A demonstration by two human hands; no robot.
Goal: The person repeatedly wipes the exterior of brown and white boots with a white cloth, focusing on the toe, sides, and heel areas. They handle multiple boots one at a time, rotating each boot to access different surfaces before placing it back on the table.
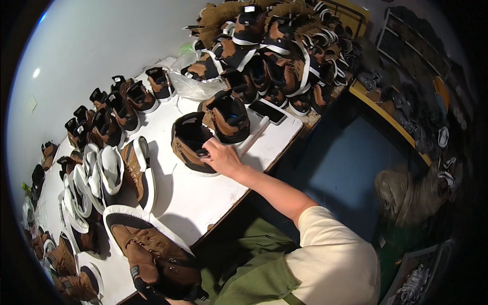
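Observation:
My right hand (223,157) has its fingers on the collar of a brown and black high-top shoe (185,150), which stands upright on the white tabletop. Right behind it stands a similar shoe (228,118). In the foreground a larger-looking brown shoe with a white stitched sole edge (152,244) is raised and tilted, its opening towards me. Only a sliver of my left hand or wrist (180,302) shows under that shoe, at the bottom edge of the view; the fingers holding it are hidden.
A phone (267,111) and a white ruler (254,136) lie by the table edge. Shoes stand in rows along the wall (114,110); others lie sideways, soles outward (139,173). A large shoe pile (267,49) and a clear plastic bag (196,85) are at the far end.

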